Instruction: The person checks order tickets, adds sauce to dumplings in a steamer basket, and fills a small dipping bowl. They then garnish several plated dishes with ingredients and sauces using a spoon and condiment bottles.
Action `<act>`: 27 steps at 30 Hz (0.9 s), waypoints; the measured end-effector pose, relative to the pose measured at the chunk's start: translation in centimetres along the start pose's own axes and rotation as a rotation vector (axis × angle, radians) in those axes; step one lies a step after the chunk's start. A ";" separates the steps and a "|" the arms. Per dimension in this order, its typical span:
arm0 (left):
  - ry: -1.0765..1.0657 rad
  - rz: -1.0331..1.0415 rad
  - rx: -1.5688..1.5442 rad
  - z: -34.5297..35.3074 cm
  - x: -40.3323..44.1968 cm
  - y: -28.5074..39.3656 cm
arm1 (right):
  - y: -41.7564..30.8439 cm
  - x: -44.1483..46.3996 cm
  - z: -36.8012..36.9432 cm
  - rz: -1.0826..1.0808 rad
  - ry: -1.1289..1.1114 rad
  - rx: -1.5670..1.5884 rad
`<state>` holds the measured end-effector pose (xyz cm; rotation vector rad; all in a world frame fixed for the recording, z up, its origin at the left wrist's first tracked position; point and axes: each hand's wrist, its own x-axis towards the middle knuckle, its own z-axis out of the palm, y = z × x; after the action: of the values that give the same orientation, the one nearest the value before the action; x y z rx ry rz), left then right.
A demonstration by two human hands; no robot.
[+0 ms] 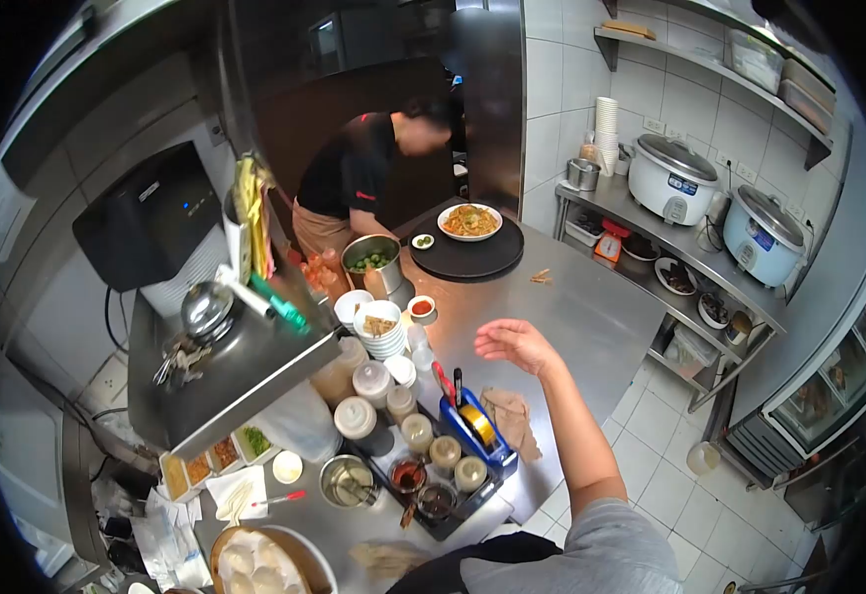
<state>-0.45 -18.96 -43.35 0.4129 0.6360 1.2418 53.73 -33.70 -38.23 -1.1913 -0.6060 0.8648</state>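
Note:
My right hand (514, 344) is held over the steel counter (576, 317), fingers loosely stretched out to the left, with nothing in it. My left hand is out of view. Nearest to my right hand are a brown cloth (512, 421) and a blue tape dispenser (479, 436) with yellow tape and pens. Beyond it stands a small dish of red sauce (421, 308). Farther back, a round black tray (472, 259) carries a bowl of noodles (469, 222) and a small saucer with green citrus (422, 241).
A co-worker (354, 168) leans over the counter by a steel pot of green citrus (371, 259). Stacked white bowls (383, 342) and several jars (418, 433) crowd the left. A raised steel shelf (225, 386) juts in. Rice cookers (672, 178) stand on the right rack.

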 end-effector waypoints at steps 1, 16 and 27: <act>0.015 0.017 0.008 0.6 0.6 -0.2 | 1.7 1.6 -2.5 0.044 0.186 -0.113; 0.191 0.260 0.083 5.1 4.2 -2.8 | 11.9 19.2 -27.4 -0.051 0.727 -1.579; 0.304 0.411 0.031 0.6 -1.8 -1.4 | 10.1 20.8 -28.9 0.122 0.539 -1.595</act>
<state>0.62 -21.06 -43.32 0.3956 0.8577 1.7082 85.61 -30.62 -56.76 -2.7771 -0.7520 -0.0693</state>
